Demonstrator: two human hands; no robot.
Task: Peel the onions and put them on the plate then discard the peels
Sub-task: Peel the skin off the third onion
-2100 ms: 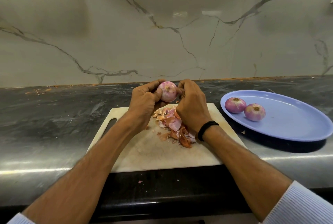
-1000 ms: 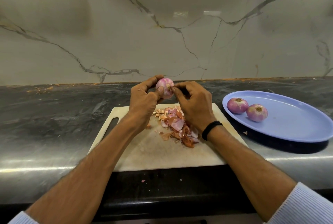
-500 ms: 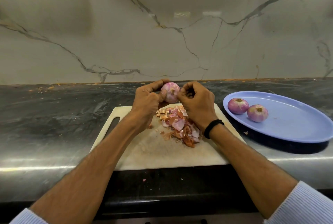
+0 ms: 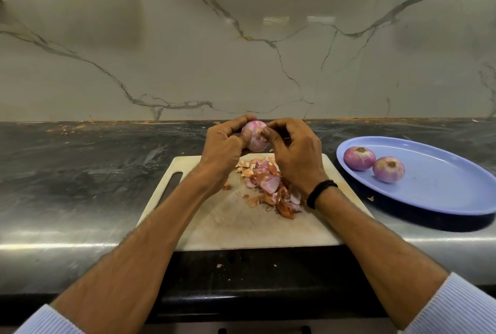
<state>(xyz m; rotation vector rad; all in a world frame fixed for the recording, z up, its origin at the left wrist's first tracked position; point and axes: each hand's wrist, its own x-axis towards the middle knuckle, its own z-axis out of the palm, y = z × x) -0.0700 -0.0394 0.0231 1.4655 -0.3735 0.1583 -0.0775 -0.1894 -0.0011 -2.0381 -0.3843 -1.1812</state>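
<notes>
L hand [image 4: 222, 145] grips 1 onion [image 4: 255, 138] above far edge of cutting board [image 4: 241, 229]; R hand [image 4: 296, 155] pinches a peel bit at its top. 2 peeled onions [image 4: 359, 158] [image 4: 388, 169] sit touching on 1 blue plate [image 4: 442, 188]. 1 peel pile [image 4: 271, 188] on board.

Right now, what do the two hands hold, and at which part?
The left hand grips the onion round its left side; the right hand seems to pinch a bit of peel at its top right.
</notes>
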